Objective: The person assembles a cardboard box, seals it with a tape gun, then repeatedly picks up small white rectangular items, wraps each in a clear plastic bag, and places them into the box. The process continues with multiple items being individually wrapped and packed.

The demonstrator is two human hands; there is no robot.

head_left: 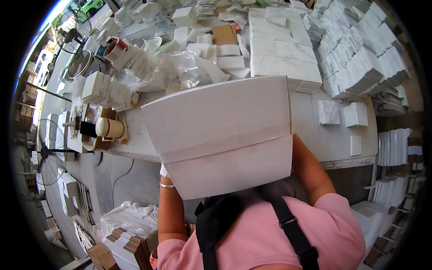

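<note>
A large white box-like piece (220, 123) fills the middle of the view in front of my chest, tilted, with a seam running across its face. It covers the near table edge behind it. My left hand (164, 171) is at its lower left side; only a bit of white glove shows above a bracelet, and the fingers are hidden behind the piece. At the right edge, my right hand (294, 134) is almost wholly hidden, its forearm coming up beside that edge. Both arms hold the piece from its two sides.
Marble-look tiles (281, 54) lie stacked on the white table (310, 130), with more stacks (351, 63) at right. Crumpled clear plastic (193, 67) lies behind. A cream jug (109, 128) stands at left near a floor fan (44, 153). Tile-filled cartons (128, 245) stand lower left.
</note>
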